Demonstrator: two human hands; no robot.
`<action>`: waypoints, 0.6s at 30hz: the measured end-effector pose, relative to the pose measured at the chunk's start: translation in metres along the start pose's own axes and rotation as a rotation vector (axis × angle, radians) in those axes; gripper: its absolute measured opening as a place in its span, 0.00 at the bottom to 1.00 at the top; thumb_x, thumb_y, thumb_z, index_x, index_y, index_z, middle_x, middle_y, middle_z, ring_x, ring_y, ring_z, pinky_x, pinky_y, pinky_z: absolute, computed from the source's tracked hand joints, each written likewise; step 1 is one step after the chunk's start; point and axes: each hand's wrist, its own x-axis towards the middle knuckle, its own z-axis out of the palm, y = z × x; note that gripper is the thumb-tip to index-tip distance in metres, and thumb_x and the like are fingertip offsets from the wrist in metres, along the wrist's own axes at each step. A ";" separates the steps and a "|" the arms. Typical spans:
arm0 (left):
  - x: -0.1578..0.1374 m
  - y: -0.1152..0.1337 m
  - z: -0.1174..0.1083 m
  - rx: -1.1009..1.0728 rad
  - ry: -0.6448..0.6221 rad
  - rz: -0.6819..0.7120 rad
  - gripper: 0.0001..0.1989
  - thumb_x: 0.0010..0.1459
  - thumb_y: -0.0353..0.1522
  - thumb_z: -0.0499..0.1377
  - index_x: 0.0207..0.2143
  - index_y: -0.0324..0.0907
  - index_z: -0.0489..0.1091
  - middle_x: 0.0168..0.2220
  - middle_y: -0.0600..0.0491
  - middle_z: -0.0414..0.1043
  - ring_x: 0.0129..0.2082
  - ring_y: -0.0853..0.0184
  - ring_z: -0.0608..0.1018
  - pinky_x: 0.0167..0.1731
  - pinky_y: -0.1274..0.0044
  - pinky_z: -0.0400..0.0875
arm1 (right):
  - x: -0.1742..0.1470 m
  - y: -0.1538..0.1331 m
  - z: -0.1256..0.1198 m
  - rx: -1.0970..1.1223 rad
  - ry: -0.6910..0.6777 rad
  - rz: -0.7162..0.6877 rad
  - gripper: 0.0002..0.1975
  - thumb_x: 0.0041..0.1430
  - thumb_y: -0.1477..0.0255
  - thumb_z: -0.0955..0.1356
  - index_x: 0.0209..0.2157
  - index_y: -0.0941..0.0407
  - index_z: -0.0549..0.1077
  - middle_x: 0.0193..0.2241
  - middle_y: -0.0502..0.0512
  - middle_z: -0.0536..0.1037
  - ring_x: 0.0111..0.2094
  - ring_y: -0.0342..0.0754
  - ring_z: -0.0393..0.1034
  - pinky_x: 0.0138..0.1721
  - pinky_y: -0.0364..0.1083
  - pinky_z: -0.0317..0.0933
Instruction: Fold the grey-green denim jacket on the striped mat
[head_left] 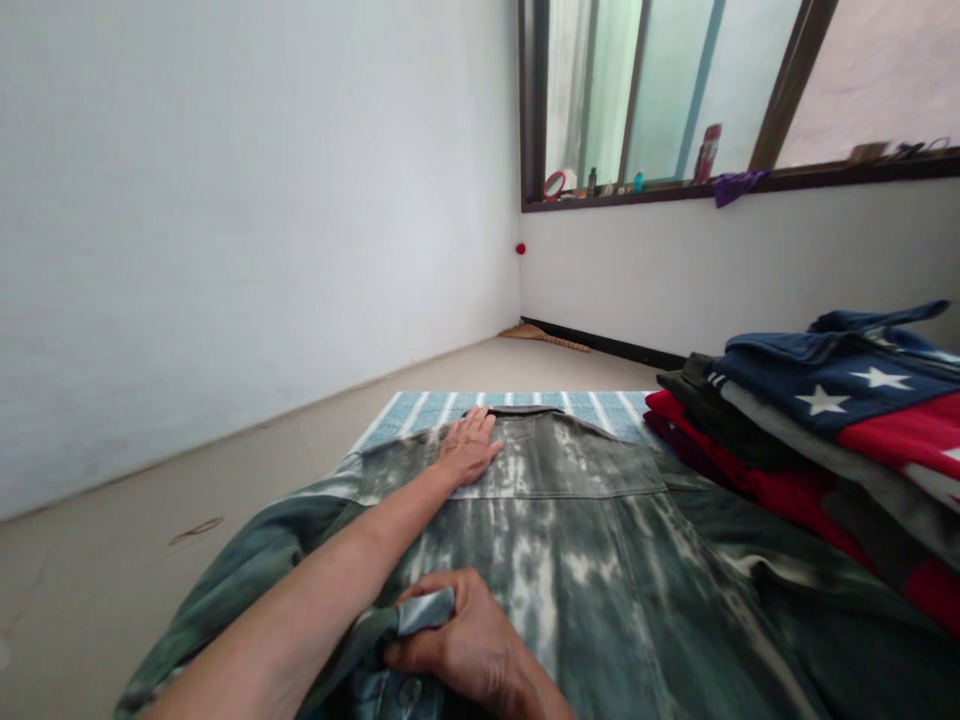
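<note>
The right hand [476, 645] pinches the jacket [555, 560] by its edge, the open left hand [471, 447] seems to smooth it, and moving on likely needs a snug hold.

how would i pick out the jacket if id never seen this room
Find the striped cloth, nearer than the window. Spread over it, under the left hand, is the jacket. Its pale streaks on green set it apart from the stacked clothes.
</note>
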 end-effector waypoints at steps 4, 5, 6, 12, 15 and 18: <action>0.002 -0.004 0.011 -0.041 -0.160 -0.054 0.30 0.64 0.48 0.43 0.63 0.42 0.54 0.66 0.44 0.50 0.65 0.56 0.54 0.60 0.61 0.50 | 0.000 0.002 0.000 0.014 0.008 -0.026 0.06 0.33 0.76 0.70 0.16 0.57 0.68 0.14 0.42 0.62 0.18 0.36 0.49 0.20 0.40 0.42; 0.002 -0.003 0.011 -0.048 -0.170 -0.068 0.31 0.64 0.48 0.42 0.63 0.41 0.53 0.67 0.43 0.48 0.66 0.56 0.52 0.60 0.60 0.49 | 0.000 0.003 0.000 0.016 0.009 -0.020 0.06 0.33 0.77 0.71 0.17 0.57 0.68 0.15 0.42 0.63 0.18 0.37 0.50 0.20 0.40 0.43; 0.002 -0.001 0.012 -0.052 -0.170 -0.082 0.32 0.64 0.48 0.41 0.64 0.40 0.52 0.67 0.42 0.46 0.66 0.55 0.50 0.61 0.59 0.48 | 0.000 0.002 0.000 0.014 0.010 -0.009 0.06 0.33 0.77 0.71 0.18 0.58 0.69 0.15 0.42 0.64 0.18 0.37 0.51 0.21 0.40 0.44; 0.004 0.025 0.013 -0.080 -0.164 -0.042 0.35 0.63 0.51 0.38 0.66 0.41 0.46 0.69 0.44 0.34 0.68 0.57 0.39 0.63 0.60 0.39 | 0.000 0.000 0.000 -0.016 0.061 0.061 0.10 0.30 0.78 0.72 0.22 0.58 0.73 0.17 0.43 0.67 0.20 0.38 0.55 0.23 0.40 0.48; 0.007 0.031 0.015 -0.102 -0.238 -0.001 0.38 0.60 0.55 0.40 0.66 0.44 0.47 0.69 0.43 0.37 0.67 0.53 0.42 0.62 0.58 0.43 | 0.000 0.000 0.000 -0.007 0.091 0.064 0.10 0.29 0.79 0.72 0.22 0.58 0.73 0.17 0.43 0.68 0.21 0.38 0.56 0.23 0.39 0.49; 0.006 0.033 0.015 -0.100 -0.241 -0.003 0.39 0.60 0.56 0.41 0.66 0.43 0.47 0.69 0.42 0.37 0.67 0.51 0.43 0.61 0.56 0.43 | -0.001 0.001 0.000 0.003 0.103 0.092 0.13 0.28 0.79 0.72 0.25 0.58 0.75 0.18 0.44 0.69 0.21 0.39 0.57 0.23 0.40 0.50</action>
